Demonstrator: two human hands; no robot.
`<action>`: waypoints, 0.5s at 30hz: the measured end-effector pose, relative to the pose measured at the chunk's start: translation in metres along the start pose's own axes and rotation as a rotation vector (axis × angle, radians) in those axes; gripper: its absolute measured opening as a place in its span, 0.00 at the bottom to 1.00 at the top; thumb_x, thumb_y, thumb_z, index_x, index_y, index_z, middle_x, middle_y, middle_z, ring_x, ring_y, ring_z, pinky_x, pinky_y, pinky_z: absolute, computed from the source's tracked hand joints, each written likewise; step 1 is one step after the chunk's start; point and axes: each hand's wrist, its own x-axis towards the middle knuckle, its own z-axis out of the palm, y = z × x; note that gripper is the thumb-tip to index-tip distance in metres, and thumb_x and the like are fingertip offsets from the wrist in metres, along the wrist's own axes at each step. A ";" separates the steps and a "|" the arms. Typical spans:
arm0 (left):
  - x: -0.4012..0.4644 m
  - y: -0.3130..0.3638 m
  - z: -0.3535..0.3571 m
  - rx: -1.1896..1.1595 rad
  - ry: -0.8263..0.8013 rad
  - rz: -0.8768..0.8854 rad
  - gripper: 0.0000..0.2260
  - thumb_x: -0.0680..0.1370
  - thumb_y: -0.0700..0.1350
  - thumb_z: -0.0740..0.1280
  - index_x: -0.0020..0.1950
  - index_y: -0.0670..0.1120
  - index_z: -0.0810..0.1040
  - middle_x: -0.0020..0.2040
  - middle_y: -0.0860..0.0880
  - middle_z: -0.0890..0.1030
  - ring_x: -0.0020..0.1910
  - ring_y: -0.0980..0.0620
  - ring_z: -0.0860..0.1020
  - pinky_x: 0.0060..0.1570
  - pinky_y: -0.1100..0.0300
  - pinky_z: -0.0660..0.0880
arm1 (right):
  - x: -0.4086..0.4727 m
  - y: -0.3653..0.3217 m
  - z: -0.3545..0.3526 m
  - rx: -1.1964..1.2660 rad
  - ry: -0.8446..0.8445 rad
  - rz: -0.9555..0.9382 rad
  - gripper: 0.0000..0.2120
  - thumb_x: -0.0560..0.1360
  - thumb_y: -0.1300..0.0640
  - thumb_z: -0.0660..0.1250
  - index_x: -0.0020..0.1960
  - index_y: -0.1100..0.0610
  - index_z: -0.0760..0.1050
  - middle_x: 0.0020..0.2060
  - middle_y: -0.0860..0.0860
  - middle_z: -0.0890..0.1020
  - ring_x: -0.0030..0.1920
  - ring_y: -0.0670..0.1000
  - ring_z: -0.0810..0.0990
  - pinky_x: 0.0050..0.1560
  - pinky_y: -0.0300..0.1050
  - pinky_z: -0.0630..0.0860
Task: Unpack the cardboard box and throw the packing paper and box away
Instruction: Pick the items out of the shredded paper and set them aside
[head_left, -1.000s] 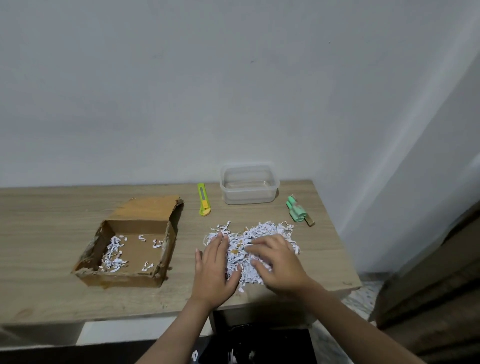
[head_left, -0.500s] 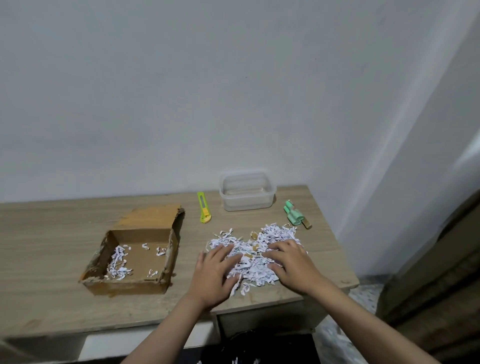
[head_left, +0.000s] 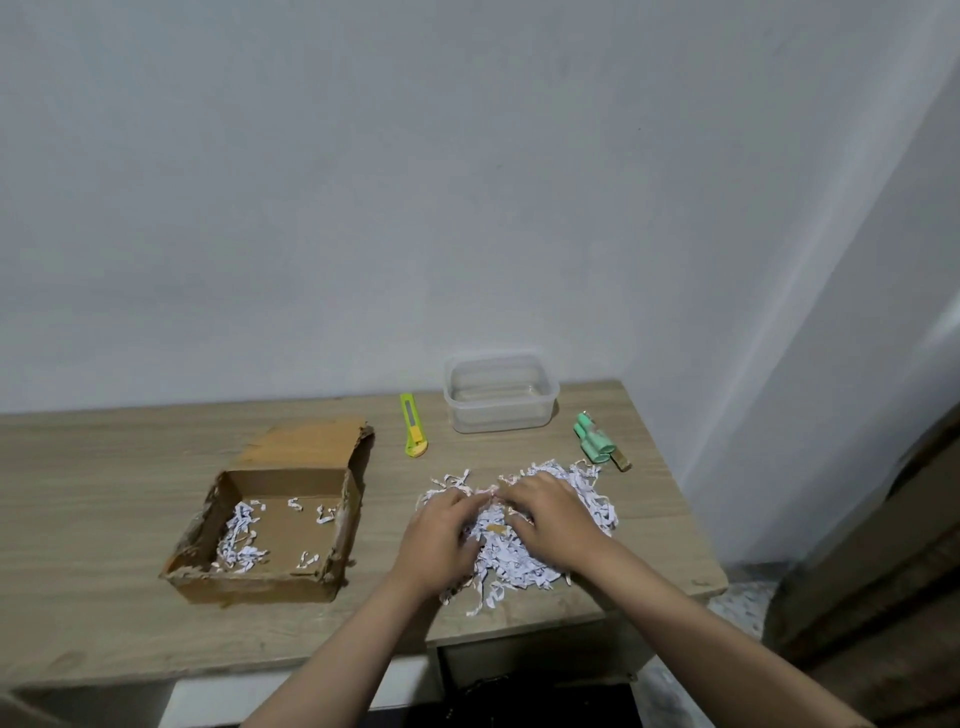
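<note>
Tabletop (head_left: 130, 613): packing paper (head_left: 524, 564) under fingers (head_left: 457, 501)

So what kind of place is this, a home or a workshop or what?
Most likely a room in a home, at a small desk in a corner. The wooden tabletop stands against a plain painted wall, and on it lie household things: a clear plastic food container and a yellow-green utility knife.

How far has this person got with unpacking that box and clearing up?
Mostly unpacked: the cardboard box lies open with only a few paper scraps inside. In hand: the left hand and right hand are gathering the shredded paper pile on the table. Left: binning that paper, the scraps in the box, and the box itself.
</note>
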 end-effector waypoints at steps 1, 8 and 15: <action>-0.003 -0.004 0.000 0.027 0.014 -0.003 0.21 0.70 0.44 0.68 0.63 0.52 0.75 0.46 0.50 0.76 0.47 0.49 0.74 0.46 0.52 0.73 | 0.000 0.001 0.000 -0.020 -0.017 -0.001 0.15 0.76 0.53 0.61 0.62 0.49 0.74 0.53 0.49 0.79 0.58 0.52 0.70 0.61 0.48 0.63; -0.021 -0.012 -0.004 0.104 0.045 0.061 0.11 0.72 0.47 0.65 0.53 0.52 0.80 0.47 0.51 0.75 0.48 0.50 0.74 0.47 0.54 0.72 | -0.008 0.008 -0.002 -0.106 -0.076 -0.037 0.13 0.77 0.52 0.59 0.59 0.50 0.77 0.49 0.48 0.76 0.55 0.50 0.69 0.59 0.48 0.64; -0.032 -0.011 -0.008 -0.001 0.002 0.053 0.18 0.68 0.55 0.62 0.54 0.51 0.81 0.66 0.55 0.74 0.65 0.54 0.69 0.66 0.51 0.62 | -0.004 0.004 -0.006 -0.108 -0.067 0.000 0.14 0.76 0.44 0.58 0.50 0.49 0.80 0.43 0.46 0.73 0.50 0.49 0.69 0.56 0.48 0.65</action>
